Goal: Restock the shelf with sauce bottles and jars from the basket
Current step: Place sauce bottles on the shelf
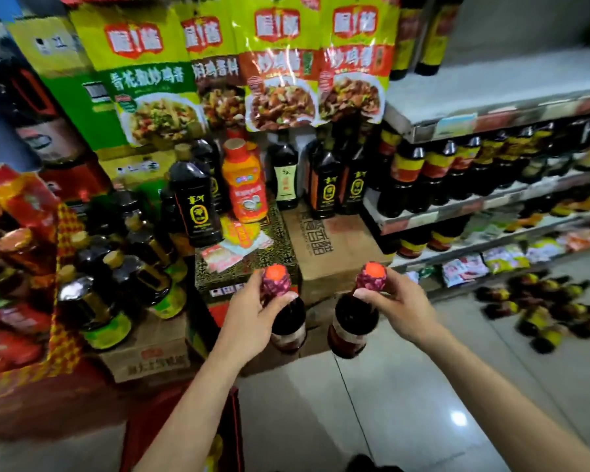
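Left hand (252,315) grasps one dark orange-capped round sauce bottle (288,323) by its neck, right hand (401,310) its twin (355,323), both mid-air before the white metal shelf (484,90); neck-only holds could slip, dropping either.

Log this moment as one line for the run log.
left hand: grips left bottle at neck | right hand: grips right bottle at neck | both bottles: orange caps up, not yet on shelf
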`<state>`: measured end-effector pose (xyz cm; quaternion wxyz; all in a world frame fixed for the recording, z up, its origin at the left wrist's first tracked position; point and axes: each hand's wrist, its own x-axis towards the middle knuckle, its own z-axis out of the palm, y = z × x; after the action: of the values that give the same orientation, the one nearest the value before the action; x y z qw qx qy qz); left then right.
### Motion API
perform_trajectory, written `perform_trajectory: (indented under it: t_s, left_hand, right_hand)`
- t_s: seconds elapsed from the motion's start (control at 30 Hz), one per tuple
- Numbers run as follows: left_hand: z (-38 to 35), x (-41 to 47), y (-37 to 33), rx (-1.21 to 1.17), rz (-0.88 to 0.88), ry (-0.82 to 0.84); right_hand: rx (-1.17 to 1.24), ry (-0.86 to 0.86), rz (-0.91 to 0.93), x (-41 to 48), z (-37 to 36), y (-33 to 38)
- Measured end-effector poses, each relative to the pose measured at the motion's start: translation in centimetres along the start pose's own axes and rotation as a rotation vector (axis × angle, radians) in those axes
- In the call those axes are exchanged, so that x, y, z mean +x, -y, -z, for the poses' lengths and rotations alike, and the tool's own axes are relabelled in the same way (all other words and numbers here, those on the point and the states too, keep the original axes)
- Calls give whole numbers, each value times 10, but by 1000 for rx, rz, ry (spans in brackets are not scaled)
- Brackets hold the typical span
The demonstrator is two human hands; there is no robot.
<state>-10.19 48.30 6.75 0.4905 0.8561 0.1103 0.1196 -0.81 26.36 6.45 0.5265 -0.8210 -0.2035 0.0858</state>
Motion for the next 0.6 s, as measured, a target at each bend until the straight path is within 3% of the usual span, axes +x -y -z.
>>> perform_trajectory:
  t_s: [0.37,0.6]
  left_hand:
    - [-120,63,-74,-19,-115,131]
    - [-185,112,-116,-106,-221,285]
  right_hand:
    - [120,-301,-85,-9,116,-39]
    - [-43,-504,-132,-8,183,-60]
